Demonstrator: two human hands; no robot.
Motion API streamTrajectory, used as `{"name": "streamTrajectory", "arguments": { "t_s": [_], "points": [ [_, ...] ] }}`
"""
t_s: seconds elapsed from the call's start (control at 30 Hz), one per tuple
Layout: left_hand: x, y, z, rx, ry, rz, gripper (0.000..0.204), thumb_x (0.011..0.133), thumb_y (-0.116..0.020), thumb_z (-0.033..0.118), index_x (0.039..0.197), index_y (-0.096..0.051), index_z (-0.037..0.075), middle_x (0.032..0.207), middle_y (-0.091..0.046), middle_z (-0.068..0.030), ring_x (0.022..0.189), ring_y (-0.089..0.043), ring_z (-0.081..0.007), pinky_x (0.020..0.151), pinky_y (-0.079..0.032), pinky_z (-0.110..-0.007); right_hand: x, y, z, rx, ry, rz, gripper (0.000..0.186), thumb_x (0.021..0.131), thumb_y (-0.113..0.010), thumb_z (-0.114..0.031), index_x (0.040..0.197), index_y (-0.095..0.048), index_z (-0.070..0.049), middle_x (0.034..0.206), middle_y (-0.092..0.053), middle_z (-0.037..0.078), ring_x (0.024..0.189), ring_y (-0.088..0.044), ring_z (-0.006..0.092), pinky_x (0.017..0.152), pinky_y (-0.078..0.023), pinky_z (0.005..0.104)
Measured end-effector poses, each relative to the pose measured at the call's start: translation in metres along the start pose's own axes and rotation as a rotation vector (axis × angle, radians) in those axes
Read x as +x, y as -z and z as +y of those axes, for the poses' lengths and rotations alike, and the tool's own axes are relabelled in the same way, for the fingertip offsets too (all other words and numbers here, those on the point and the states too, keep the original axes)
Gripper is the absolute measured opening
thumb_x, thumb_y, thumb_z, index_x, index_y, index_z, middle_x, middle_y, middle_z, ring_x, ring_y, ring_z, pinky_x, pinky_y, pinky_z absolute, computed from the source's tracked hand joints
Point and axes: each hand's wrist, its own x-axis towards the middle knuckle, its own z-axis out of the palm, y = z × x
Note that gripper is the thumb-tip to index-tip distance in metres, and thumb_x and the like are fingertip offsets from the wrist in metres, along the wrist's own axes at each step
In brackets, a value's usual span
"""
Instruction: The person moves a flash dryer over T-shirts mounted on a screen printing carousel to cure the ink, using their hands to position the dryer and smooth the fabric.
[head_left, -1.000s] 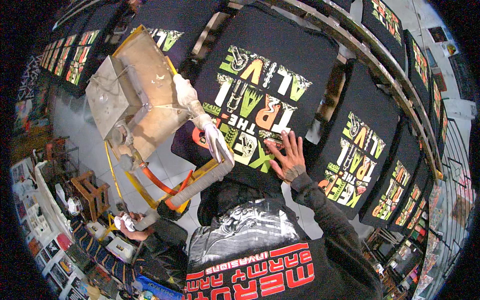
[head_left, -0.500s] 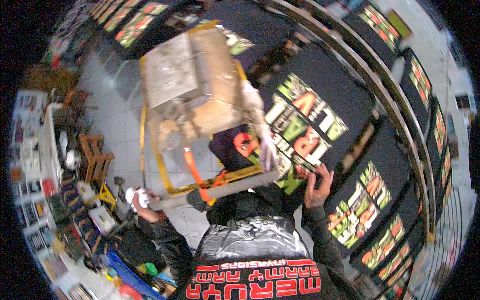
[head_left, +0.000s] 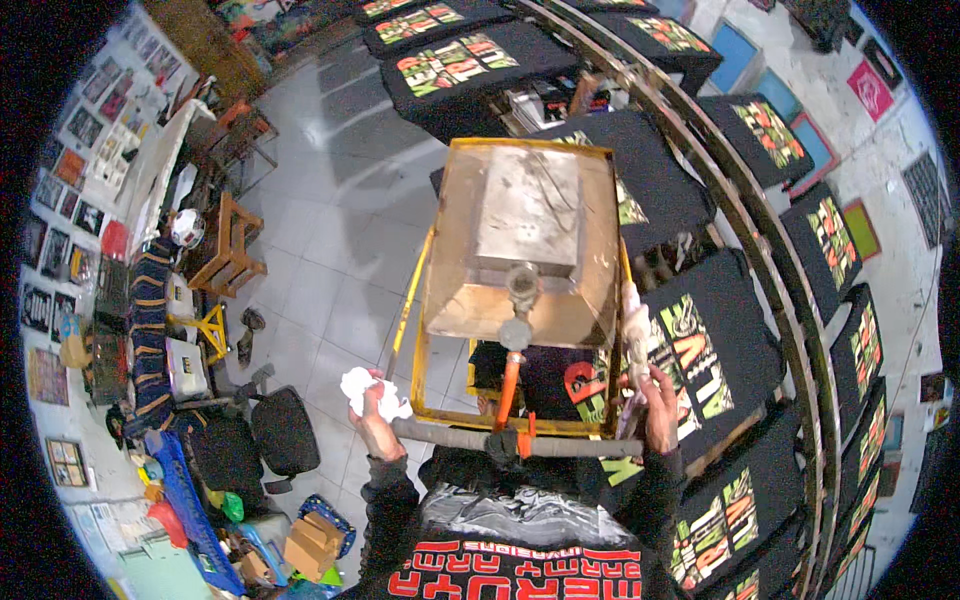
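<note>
In my left hand (head_left: pixel 378 425) is a crumpled white cloth (head_left: pixel 365 388), gripped near the left end of a grey padded handlebar (head_left: pixel 455 436). My right hand (head_left: pixel 657 410) is beside the bar's right end, fingers apart, close to a pale wrapped bundle (head_left: pixel 637 335) along the frame's right side. Whether the fingertips touch that bundle is hard to tell. Between my hands stands a yellow metal frame (head_left: pixel 408 330) bearing a large metal hood (head_left: pixel 530 205). An orange hose (head_left: pixel 509 385) runs from the hood's valve (head_left: pixel 516 333) down to the bar.
Black shirts with colourful prints (head_left: pixel 715 360) lie on boards along a curved metal rail (head_left: pixel 760 185) at right. Tiled floor (head_left: pixel 330 240) stretches to the left, with a wooden stool (head_left: pixel 228 245), a black chair (head_left: pixel 283 430) and a cardboard box (head_left: pixel 318 545) there.
My view has turned, so the hood and frame now appear upright and further right. My right hand has come nearer the bar's right end. The white cloth stays in my left hand.
</note>
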Motion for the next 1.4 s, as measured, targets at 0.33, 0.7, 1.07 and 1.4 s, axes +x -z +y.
{"name": "streamTrajectory", "arguments": {
  "t_s": [0.33,0.7,1.07,1.4],
  "points": [
    [-0.006,-0.001,-0.011,-0.125,-0.132,0.165,0.021,0.076,-0.055,0.009,0.094,-0.056,0.0,0.089,-0.056,-0.0075,0.082,-0.054,-0.0158,0.071,-0.042,-0.028,0.024,-0.019,-0.053,-0.767,0.075,-0.073,0.05,0.079,-0.07,-0.034,0.104,-0.054,0.006,0.085,-0.062,0.025,0.076,-0.061,0.0369,0.069,-0.048,0.0422],
    [0.057,0.002,0.004,-0.133,-0.137,0.07,0.019,0.079,-0.054,0.011,0.096,-0.054,0.003,0.088,-0.055,-0.0059,0.08,-0.052,-0.0127,0.07,-0.042,-0.026,-0.002,-0.078,-0.078,-0.597,0.034,0.001,0.05,0.076,-0.071,-0.018,0.11,-0.045,0.007,0.088,-0.063,0.023,0.077,-0.061,0.0321,0.071,-0.048,0.0412],
    [0.188,0.004,0.057,-0.027,-0.018,-0.065,0.028,0.076,-0.059,0.014,0.101,-0.056,0.003,0.089,-0.058,-0.0058,0.069,-0.056,-0.0121,0.053,-0.045,-0.024,-0.036,-0.183,-0.091,-0.477,-0.131,0.154,0.067,0.073,-0.07,-0.011,0.128,-0.037,0.008,0.109,-0.055,0.024,0.095,-0.057,0.032,0.085,-0.046,0.0388],
    [0.265,-0.016,0.094,-0.037,0.087,-0.396,0.019,0.083,-0.062,0.009,0.101,-0.061,0.002,0.086,-0.062,-0.0028,0.071,-0.058,-0.009,0.06,-0.047,-0.023,-0.069,-0.233,-0.068,-0.568,0.078,0.102,0.085,0.072,-0.069,0.003,0.142,-0.023,0.003,0.137,-0.038,0.019,0.121,-0.043,0.0285,0.101,-0.039,0.0388]
  ]
}}
